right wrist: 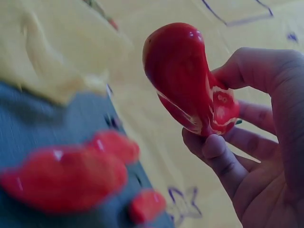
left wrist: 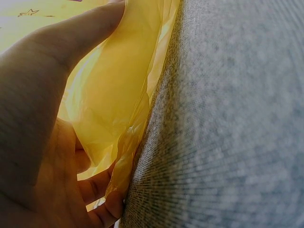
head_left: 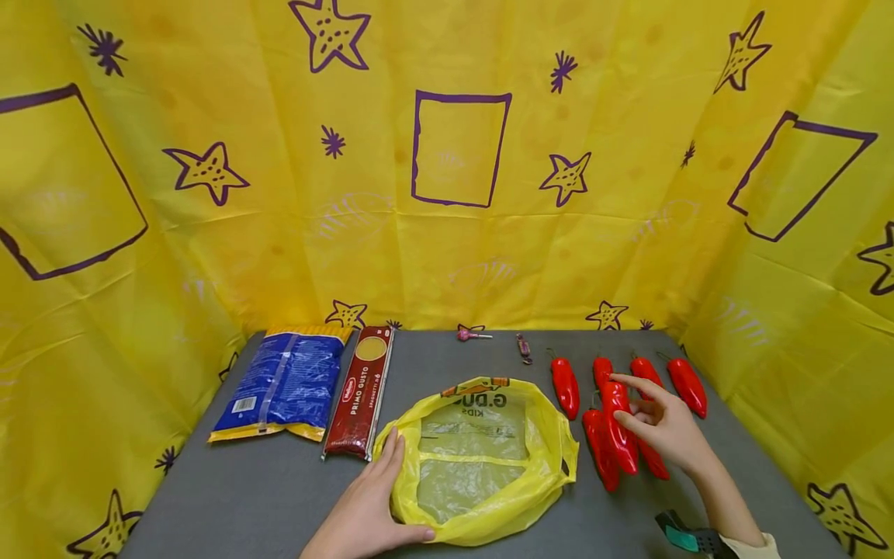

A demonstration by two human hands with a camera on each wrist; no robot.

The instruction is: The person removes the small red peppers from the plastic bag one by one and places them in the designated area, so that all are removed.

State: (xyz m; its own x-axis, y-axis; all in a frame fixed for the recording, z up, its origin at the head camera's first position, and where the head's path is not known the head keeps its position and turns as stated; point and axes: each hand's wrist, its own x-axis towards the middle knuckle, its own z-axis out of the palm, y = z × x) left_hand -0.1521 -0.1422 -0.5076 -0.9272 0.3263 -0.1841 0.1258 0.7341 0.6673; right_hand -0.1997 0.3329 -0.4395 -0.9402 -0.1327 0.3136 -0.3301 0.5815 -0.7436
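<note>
A yellow plastic bag lies with its mouth open on the grey table. My left hand holds the bag's left side, its thumb along the near rim and its fingers on the far side. In the left wrist view the thin yellow film hangs between thumb and fingers. To the right of the bag, my right hand pinches a red pepper between thumb and fingers. The right wrist view shows this glossy pepper raised above the table. Several other red peppers lie beneath and behind it.
Left of the bag lie a dark red spaghetti packet and a blue and yellow packet. A lollipop and a small wrapped candy lie near the table's back edge. Yellow patterned cloth encloses the table at the back and sides.
</note>
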